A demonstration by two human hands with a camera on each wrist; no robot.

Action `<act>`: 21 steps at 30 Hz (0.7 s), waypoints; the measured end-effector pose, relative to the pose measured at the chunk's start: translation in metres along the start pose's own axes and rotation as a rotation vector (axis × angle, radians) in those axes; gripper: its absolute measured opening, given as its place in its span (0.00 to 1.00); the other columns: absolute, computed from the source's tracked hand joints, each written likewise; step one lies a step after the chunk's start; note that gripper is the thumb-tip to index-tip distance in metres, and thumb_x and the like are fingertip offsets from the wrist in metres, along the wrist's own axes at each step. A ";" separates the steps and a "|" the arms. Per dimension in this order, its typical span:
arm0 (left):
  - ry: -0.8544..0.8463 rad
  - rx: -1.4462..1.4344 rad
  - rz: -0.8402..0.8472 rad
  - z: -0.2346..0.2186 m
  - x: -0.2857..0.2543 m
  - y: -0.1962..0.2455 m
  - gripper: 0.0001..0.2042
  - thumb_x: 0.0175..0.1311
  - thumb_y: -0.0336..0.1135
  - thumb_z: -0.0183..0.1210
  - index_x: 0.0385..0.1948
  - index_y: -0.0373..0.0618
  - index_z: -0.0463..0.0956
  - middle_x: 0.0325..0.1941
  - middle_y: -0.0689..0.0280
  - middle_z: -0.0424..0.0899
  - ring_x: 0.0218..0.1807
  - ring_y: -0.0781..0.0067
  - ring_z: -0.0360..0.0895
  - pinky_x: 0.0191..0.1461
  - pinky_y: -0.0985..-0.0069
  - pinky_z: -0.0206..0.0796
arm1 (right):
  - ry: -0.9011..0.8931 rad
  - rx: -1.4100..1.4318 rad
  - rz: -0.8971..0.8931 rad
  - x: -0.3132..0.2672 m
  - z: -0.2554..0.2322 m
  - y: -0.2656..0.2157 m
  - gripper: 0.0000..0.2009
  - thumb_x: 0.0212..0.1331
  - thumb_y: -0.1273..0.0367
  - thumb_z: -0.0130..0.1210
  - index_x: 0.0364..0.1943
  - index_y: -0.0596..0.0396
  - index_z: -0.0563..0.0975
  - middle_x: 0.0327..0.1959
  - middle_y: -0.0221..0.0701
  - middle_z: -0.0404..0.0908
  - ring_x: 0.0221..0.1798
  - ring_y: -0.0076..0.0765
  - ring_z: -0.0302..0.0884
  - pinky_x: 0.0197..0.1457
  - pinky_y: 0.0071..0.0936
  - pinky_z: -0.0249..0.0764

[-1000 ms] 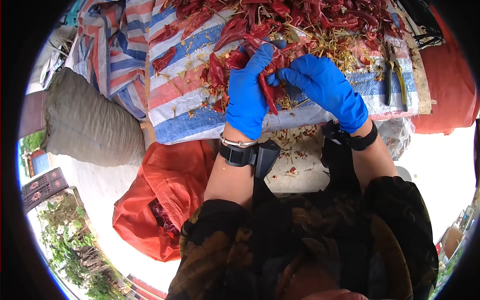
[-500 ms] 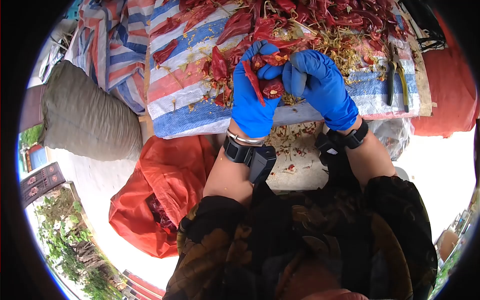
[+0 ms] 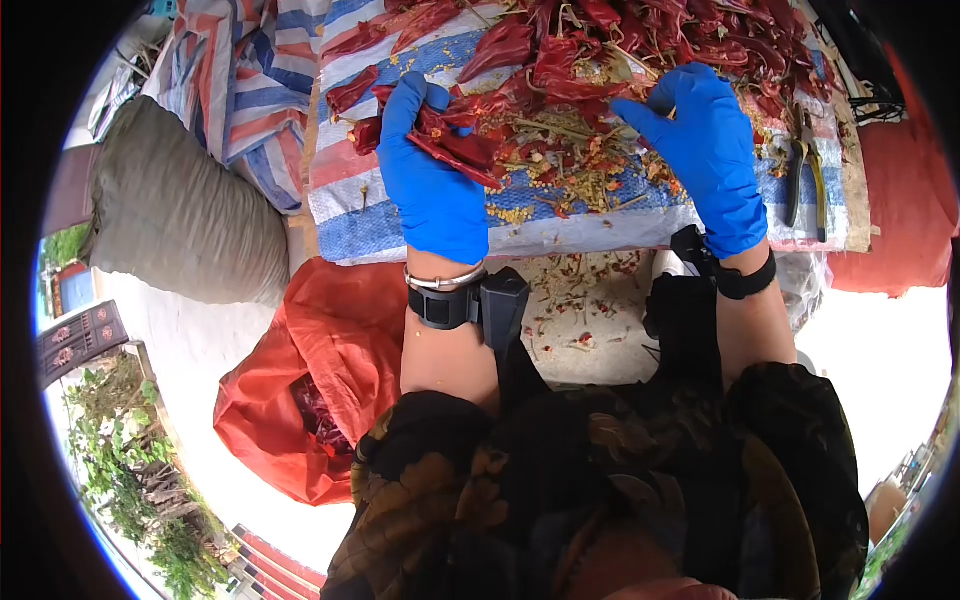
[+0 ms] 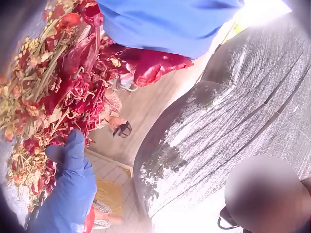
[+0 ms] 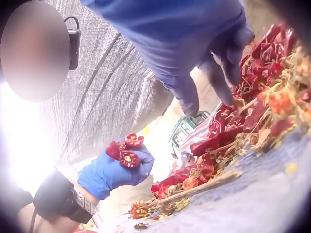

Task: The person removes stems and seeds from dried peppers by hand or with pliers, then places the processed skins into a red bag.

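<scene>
In the head view my blue-gloved left hand [image 3: 432, 190] grips several dried red peppers [image 3: 462, 150] over the striped sheet [image 3: 365, 235]. The right wrist view shows cut, open ends of peppers [image 5: 127, 156] sticking out of that left hand [image 5: 114, 170]. My gloved right hand [image 3: 708, 150] is apart from it, thumb and fingers spread above the pepper pile's near edge, with nothing seen between them. A heap of red peppers [image 3: 700, 35] lies beyond, with seeds and stems [image 3: 590, 175] scattered between the hands.
Pliers [image 3: 806, 180] lie on the sheet at the right. An open red sack [image 3: 340, 340] holding peppers stands below left, beside a full grey-green sack [image 3: 180, 215]. Another red sack [image 3: 895, 200] is at the far right. Stem bits litter the ground [image 3: 580, 310].
The hands were together over the peppers and are now apart. My left hand moved left with its peppers; my right hand moved right and its fingers spread.
</scene>
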State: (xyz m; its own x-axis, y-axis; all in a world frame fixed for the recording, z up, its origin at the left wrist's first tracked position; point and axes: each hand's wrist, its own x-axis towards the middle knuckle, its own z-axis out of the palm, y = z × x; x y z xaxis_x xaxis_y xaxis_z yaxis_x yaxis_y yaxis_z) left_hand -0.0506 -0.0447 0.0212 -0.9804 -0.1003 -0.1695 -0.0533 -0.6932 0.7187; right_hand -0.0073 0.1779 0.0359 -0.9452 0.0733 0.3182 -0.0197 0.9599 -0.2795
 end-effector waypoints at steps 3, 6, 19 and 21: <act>-0.010 -0.121 0.018 -0.003 0.001 0.003 0.05 0.59 0.32 0.51 0.32 0.43 0.72 0.28 0.66 0.75 0.33 0.70 0.75 0.40 0.68 0.71 | 0.230 0.016 -0.144 0.007 0.021 0.002 0.15 0.45 0.61 0.61 0.39 0.48 0.77 0.34 0.32 0.77 0.40 0.41 0.71 0.42 0.35 0.67; -0.015 -0.254 -0.072 0.009 -0.003 -0.003 0.05 0.57 0.31 0.51 0.31 0.40 0.71 0.28 0.62 0.76 0.36 0.61 0.76 0.46 0.62 0.70 | 0.284 0.023 -0.242 0.005 0.048 -0.006 0.19 0.46 0.65 0.59 0.47 0.43 0.75 0.34 0.31 0.77 0.45 0.42 0.68 0.48 0.38 0.63; -0.201 0.042 -0.350 0.021 -0.017 -0.028 0.07 0.53 0.29 0.58 0.34 0.42 0.72 0.28 0.64 0.77 0.22 0.73 0.74 0.24 0.78 0.67 | 0.273 0.396 -0.303 0.006 0.028 -0.030 0.15 0.44 0.76 0.56 0.38 0.45 0.79 0.29 0.29 0.78 0.34 0.35 0.73 0.45 0.28 0.64; -0.236 0.030 -0.295 0.022 -0.017 -0.027 0.08 0.53 0.28 0.58 0.34 0.42 0.71 0.27 0.65 0.77 0.22 0.74 0.74 0.24 0.79 0.66 | 0.255 0.398 -0.344 0.005 0.033 -0.025 0.15 0.43 0.75 0.56 0.39 0.46 0.79 0.29 0.29 0.78 0.34 0.35 0.74 0.46 0.28 0.64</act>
State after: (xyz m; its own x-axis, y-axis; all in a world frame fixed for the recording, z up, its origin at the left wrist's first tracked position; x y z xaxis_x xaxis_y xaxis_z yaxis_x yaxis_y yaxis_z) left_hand -0.0365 -0.0086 0.0193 -0.9387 0.2702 -0.2143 -0.3418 -0.6462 0.6823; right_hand -0.0227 0.1453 0.0149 -0.7555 -0.1150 0.6449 -0.4792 0.7682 -0.4244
